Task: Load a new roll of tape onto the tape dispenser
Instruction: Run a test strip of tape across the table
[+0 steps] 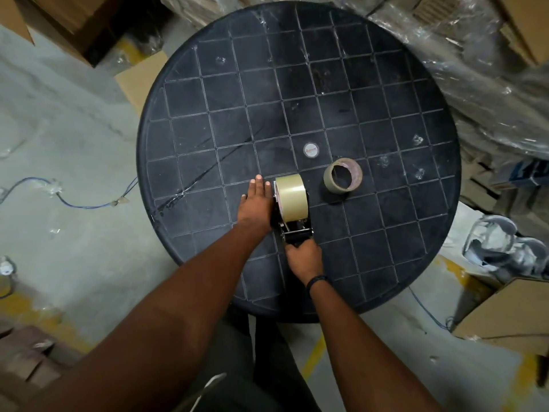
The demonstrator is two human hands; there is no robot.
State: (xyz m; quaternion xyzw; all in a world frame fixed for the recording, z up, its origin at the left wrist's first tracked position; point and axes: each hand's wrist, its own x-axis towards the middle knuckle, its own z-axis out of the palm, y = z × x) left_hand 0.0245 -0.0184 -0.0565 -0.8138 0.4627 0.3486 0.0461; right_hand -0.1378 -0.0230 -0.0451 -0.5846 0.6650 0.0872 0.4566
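Right hand [304, 260]: it was nearest the body, a dark band on its wrist, its fingers curled round the black handle of the tape dispenser [292, 226] at the near end.
Left hand [257, 203]: it lay flat against the left side of the dispenser and roll, palm toward them, fingers straight and pressed together, pointing away from the body.
Tape dispenser: a black frame with a metal bar across it, standing on the near-middle part of the table [297, 84].
New roll [290, 200]: a full, wide roll of pale tan tape, glossy, seated upright on the far end of the dispenser.
Old core [343, 177]: an almost bare cardboard ring, tan outside and brownish inside, lay tilted just right of the roll, apart from it.
Table: round, black, scored with a grid of pale lines, with a small round badge [311, 150] beyond the roll.
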